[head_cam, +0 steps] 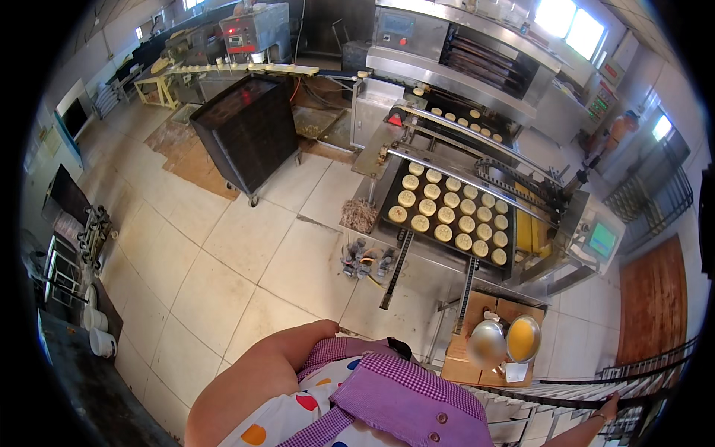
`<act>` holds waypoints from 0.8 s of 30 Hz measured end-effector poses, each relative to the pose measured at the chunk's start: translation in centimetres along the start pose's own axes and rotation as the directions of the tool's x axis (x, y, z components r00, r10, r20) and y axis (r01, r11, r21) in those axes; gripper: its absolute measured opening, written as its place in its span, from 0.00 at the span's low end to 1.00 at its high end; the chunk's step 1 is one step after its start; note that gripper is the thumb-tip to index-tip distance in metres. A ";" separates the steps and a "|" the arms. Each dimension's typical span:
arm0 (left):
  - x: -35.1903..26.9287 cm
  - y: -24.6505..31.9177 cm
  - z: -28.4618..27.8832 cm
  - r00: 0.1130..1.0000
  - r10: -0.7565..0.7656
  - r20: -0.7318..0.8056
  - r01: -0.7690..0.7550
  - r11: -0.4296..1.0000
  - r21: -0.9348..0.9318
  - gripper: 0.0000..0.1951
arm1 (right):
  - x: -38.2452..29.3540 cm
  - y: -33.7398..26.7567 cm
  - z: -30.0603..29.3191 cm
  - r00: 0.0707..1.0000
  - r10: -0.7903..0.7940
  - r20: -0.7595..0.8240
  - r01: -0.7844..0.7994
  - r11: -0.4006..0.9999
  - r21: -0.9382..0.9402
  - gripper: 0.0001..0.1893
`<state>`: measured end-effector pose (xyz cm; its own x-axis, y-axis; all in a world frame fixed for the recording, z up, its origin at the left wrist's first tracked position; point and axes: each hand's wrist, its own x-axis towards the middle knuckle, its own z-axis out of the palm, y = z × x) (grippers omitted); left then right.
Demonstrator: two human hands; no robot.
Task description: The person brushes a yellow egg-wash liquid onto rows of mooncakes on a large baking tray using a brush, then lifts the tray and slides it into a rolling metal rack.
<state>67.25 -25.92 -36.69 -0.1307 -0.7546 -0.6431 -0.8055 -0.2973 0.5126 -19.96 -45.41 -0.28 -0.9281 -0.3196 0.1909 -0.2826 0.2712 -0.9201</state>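
Observation:
My left arm bends in front of the apron, with the left hand [328,329] near the waist; its fingers are mostly hidden. At the lower right, my right hand [610,409] grips the dark edge of a metal rack [564,399]. Ahead of me, a black baking tray [385,222] carries rows of round, pattern-stamped pastries [446,215] on a machine with two chain rails [397,271]. A cardboard-covered stand [461,363] to the right holds a bowl of yellow liquid [523,339] and a second metal bowl [486,343], partly blurred.
A dark stack of trays on casters [246,131] stands left of the machine. Behind is a conveyor [268,69] with dough pieces. A touchscreen [603,240] sits on the machine's right. Another person [617,134] is at the far right. White buckets [102,342] stand at left.

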 end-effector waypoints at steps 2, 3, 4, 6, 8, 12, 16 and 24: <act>1.3 -0.3 0.2 0.997 -0.027 0.070 0.026 1.000 0.016 0.21 | 0.8 0.0 -1.1 1.000 0.006 0.019 -0.005 1.000 -0.019 0.25; 1.9 -0.5 0.5 0.993 -0.044 0.114 0.040 0.999 0.031 0.23 | 0.8 0.0 -1.6 0.999 -0.007 0.043 0.009 0.999 -0.049 0.25; 2.1 -1.0 1.0 0.994 -0.056 0.098 0.056 0.998 0.007 0.24 | 0.2 -0.1 -1.6 0.998 -0.012 0.068 0.017 0.996 -0.085 0.26; 1.6 -2.9 2.0 0.993 -0.091 0.076 0.094 0.995 -0.039 0.26 | -2.5 -1.4 0.2 0.995 0.006 0.103 0.010 0.988 -0.156 0.28; 2.6 -2.7 2.3 0.995 -0.090 0.042 0.093 0.992 -0.086 0.28 | -1.5 -1.5 -1.6 0.994 0.016 0.104 0.004 0.982 -0.187 0.27; 3.2 -0.5 2.2 0.997 -0.066 0.050 0.071 0.992 -0.109 0.23 | 1.2 -1.1 -3.0 0.992 -0.018 0.126 0.005 0.995 0.099 0.20; 3.7 -1.2 3.1 0.992 -0.055 0.111 0.073 0.984 -0.163 0.20 | -1.6 -1.0 -0.8 0.991 -0.031 0.128 0.010 0.986 0.165 0.15; 4.1 6.8 0.4 0.987 0.003 0.160 0.018 0.991 -0.132 0.19 | -10.2 -5.2 -2.0 0.957 -0.267 -0.117 0.261 0.963 -0.064 0.18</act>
<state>61.00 -30.82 -36.03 -0.2240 -0.6525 -0.7240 -0.7245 -0.3854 0.5715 -9.48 -41.75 3.22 -0.8409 -0.2719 0.4679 -0.5296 0.2359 -0.8148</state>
